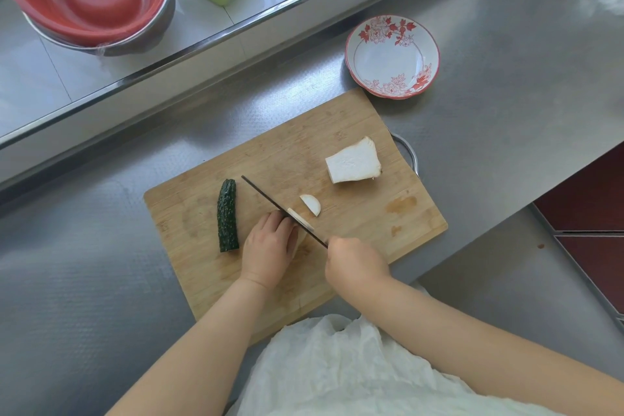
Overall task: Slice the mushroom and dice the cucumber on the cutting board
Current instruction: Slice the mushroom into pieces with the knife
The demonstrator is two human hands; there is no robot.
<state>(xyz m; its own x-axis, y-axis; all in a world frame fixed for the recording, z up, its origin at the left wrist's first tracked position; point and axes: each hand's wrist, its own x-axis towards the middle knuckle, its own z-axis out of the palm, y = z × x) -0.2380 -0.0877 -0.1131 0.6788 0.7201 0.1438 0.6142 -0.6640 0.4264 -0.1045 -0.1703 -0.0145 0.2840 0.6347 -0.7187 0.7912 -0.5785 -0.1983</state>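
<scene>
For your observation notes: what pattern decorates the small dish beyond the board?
Red flowers on white, red rim: dish, head view.

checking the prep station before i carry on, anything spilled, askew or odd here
Nothing stands out. The wooden cutting board lies angled on the steel counter, holding the dark green cucumber piece and the white mushroom chunk. The red-flowered white bowl sits upright.

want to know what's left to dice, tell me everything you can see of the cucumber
The cucumber is a dark green, bumpy-skinned piece, uncut along its length, with one rounded end and one flat cut end. It lies flat on the left part of the wooden cutting board, lengthwise away from the person, just left of the left hand. Nothing plainly touches it.
</scene>
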